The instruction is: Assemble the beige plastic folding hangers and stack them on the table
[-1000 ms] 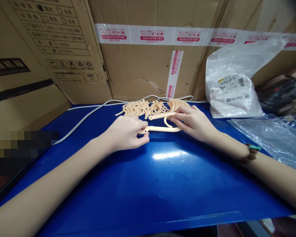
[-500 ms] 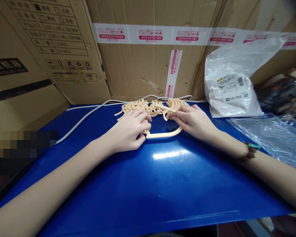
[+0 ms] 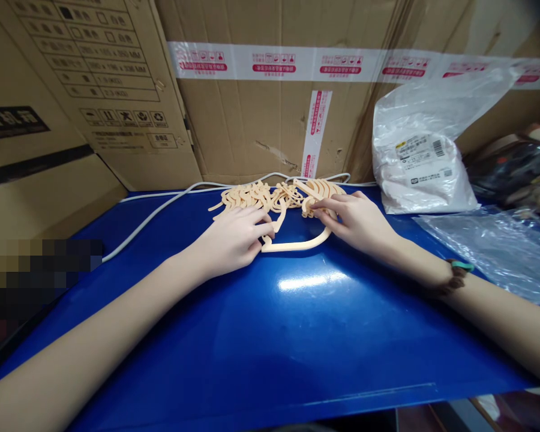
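My left hand (image 3: 240, 237) is closed, its fingertips pinched on a short bent cream-coloured piece (image 3: 280, 216). Below those fingers is one end of a long curved cream piece (image 3: 297, 246), whose other end runs under my right hand (image 3: 353, 217). That hand is closed too, thumb and fingers pressed together on a flat cream strip (image 3: 306, 189) that slants up and left. A small hooked piece (image 3: 308, 207) shows at its fingertips. Behind both hands lies a pile of similar curved pieces (image 3: 247, 195), with a neat row of them (image 3: 330, 187) to the right.
A white cable (image 3: 148, 225) runs along the back of the blue table (image 3: 270, 336). Cardboard boxes (image 3: 234, 126) stand behind and at left. On the right are a white plastic bag (image 3: 425, 174) with a label and a clear plastic sheet (image 3: 499, 246).
The bent piece has come into view at my left fingertips, and that hand has shifted slightly left. The strip at my right hand has turned more steeply upward.
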